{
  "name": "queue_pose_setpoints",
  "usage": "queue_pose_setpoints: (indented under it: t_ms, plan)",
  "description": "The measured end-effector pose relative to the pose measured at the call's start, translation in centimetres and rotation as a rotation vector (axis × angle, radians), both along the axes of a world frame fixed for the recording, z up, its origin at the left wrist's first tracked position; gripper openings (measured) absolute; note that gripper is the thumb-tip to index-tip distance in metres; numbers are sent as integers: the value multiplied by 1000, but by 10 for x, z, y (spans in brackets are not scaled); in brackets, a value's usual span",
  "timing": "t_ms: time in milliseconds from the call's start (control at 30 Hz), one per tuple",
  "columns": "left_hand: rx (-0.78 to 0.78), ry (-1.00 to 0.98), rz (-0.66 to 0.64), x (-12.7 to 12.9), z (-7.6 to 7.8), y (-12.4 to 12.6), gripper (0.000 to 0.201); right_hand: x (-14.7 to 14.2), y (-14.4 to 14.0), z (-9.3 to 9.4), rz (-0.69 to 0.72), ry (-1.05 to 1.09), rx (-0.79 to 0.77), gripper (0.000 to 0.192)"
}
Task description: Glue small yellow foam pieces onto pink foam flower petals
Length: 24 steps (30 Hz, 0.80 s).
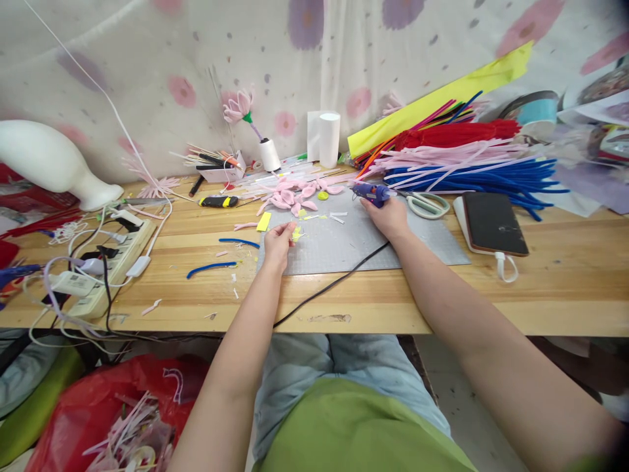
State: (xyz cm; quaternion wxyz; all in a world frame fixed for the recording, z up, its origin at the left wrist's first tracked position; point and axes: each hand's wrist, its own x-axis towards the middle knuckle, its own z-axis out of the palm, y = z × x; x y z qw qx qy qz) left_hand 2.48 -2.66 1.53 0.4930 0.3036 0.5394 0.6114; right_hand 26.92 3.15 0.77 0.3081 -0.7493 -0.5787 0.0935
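At the far left a smooth white vase-shaped form [49,164] lies on its side on the pale wooden surface [344,295], and nearer sits a white power strip [105,265] tangled in white and black cables. To its right two short blue pipe-cleaner pieces [211,267] lie apart on the bare wood, with a yellow-and-black utility knife [219,201] farther back. The left hand [278,242] rests at the left edge of the grey cutting mat [344,246], its fingers pinched together on a small yellow scrap [296,232]. Beyond it, pink looped petal shapes [295,195] are strewn over the far edge of the mat. Right of these, the right hand [390,215] is closed around the blue hot-glue gun [371,192], which lies low on the mat with its nozzle pointing left; its black cord [334,285] trails toward the near edge. Just beside the gun are pale green-handled scissors [427,204], then a black phone on a white block [494,223]. Behind them lie heaps of pink, red and blue pipe cleaners [472,160].
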Motion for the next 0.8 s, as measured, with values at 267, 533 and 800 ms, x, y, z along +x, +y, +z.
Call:
queue_pose_setpoints:
  t_ms: [267, 533, 800]
  plan:
    - [22, -55, 76, 1, 0, 0, 23, -2, -5, 6, 2, -38, -57, 55]
    - [27, -129, 47, -2, -1, 0, 15, 2, -4, 2, 30, -29, -37, 55]
    - [10, -142, 92, 0, 2, 0, 21, 4, -3, 0, 36, 12, -18, 52]
